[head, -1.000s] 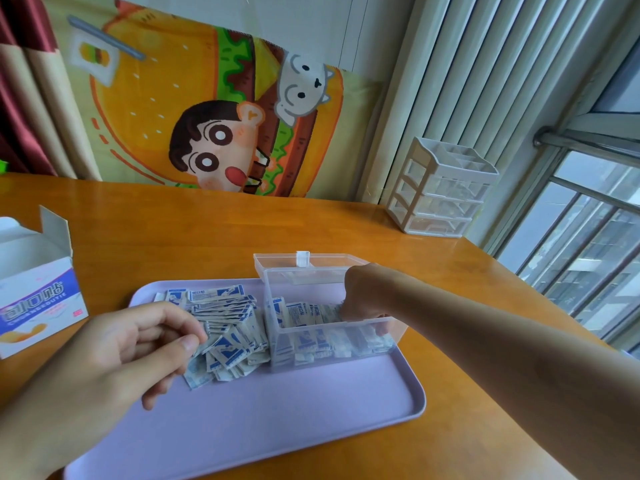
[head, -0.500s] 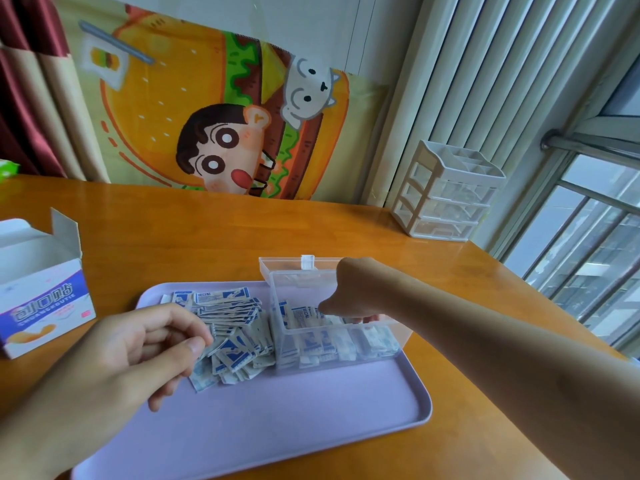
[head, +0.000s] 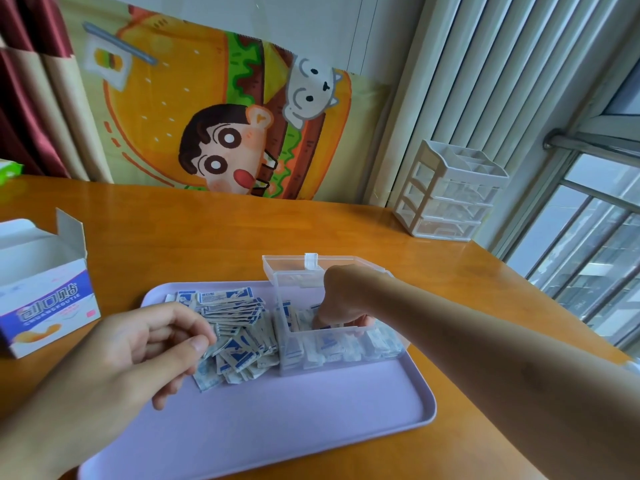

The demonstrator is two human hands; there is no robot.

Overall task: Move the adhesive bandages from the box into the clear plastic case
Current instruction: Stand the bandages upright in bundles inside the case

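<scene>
right hand (head: 341,299) lowered again into case (head: 346,344)

Head camera looks down, close over tray (head: 311,427).

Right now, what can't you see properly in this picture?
- Inside the open box, head view: its own wall hides whether any bandages remain.
- Right hand in the clear case: its back hides the fingers, so whether they hold a bandage is unclear.
- Print on the loose bandages on the tray: too small to read.
- Left hand: the frame's edge crops the arm.
</scene>
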